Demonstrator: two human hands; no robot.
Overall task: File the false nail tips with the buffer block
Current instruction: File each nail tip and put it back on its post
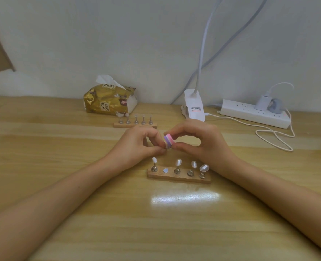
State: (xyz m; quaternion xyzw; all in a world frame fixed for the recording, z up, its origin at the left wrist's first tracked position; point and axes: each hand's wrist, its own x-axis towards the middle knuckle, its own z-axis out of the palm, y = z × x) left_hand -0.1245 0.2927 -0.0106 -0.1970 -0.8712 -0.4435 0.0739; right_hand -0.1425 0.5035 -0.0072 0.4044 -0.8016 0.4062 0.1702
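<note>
My right hand pinches a small pink and purple buffer block between thumb and fingers. My left hand is curled right against the block, its thumb and fingers pinched on something small; that item is hidden between the fingertips. Just in front of both hands lies a wooden nail stand with metal pegs. Several pegs carry pale false nail tips. One slot on the stand shows only a bare round magnet.
A second wooden stand with several metal pegs sits behind my hands. Farther back are a gold tissue pack, a white lamp clamp and a white power strip with a looping cable at the right.
</note>
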